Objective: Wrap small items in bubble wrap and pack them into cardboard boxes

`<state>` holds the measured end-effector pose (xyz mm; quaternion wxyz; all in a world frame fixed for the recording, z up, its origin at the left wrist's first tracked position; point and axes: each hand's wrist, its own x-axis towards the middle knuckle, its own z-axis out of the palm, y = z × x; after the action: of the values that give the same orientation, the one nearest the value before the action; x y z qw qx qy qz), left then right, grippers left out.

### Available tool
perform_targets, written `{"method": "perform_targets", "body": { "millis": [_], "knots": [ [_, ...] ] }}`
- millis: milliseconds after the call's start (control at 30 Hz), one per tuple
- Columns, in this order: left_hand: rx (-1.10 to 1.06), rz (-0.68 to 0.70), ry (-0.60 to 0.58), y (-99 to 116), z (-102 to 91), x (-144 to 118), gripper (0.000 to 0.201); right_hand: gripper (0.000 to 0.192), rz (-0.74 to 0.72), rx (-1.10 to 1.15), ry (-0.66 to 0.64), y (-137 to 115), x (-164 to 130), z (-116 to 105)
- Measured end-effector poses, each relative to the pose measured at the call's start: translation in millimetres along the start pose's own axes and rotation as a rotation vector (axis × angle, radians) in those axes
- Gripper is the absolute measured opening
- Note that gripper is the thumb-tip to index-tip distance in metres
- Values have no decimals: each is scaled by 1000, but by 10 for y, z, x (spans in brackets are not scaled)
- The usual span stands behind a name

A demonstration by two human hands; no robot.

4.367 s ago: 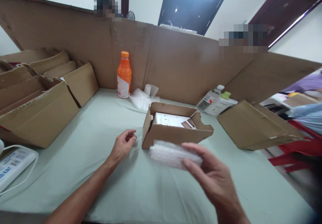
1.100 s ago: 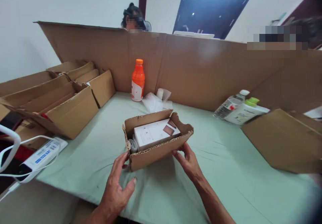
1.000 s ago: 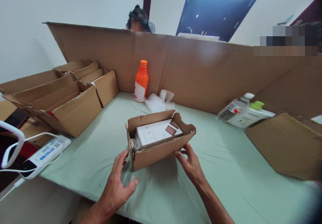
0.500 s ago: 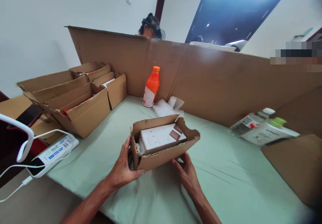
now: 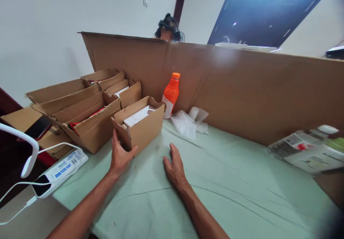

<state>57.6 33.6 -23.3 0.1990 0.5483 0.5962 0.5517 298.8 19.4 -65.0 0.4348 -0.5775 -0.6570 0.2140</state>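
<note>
Two hands extend forward over the green tabletop (image 5: 242, 181), forearms angled inward. Left hand (image 5: 119, 154) presses against the near-left corner of the small cardboard box (image 5: 139, 126), thumb spread along its front wall, fingers on its end; the box sits just beside the larger open cartons (image 5: 80, 117), near the orange bottle (image 5: 170, 95). Right hand (image 5: 174, 165) lies flat and empty, fingers loosely spread, clear of the box.

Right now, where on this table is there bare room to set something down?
Bare cloth lies between the right hand and the plastic bottles, up to the cardboard wall. It is crowded on the left: the left hand at the small box, beside the open cartons.
</note>
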Motion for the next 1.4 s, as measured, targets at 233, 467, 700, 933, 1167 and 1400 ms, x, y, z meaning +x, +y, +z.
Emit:
{"method": "perform_targets", "body": {
  "millis": [233,467,700,933,1167,1400],
  "knots": [
    [225,-33,185,-65,467,649,119,44,-122,-61,73,123,-36,16],
    [297,-89,233,-123,855,1174,116,36,-165,-45,75,177,-38,1],
    [354,-119,207,-230,1078,1192,114,30,-160,-24,61,120,-28,-27],
    [483,92,-66,-293,994,545,71,29,-189,-17,70,112,-22,-8],
    [633,306,-325,-112,857,158,34,30,-197,-110,17,47,-21,10],
    [683,527,-462,-76,774,-348,45,22,-199,-307,-145,-173,-133,-17]
  ]
}}
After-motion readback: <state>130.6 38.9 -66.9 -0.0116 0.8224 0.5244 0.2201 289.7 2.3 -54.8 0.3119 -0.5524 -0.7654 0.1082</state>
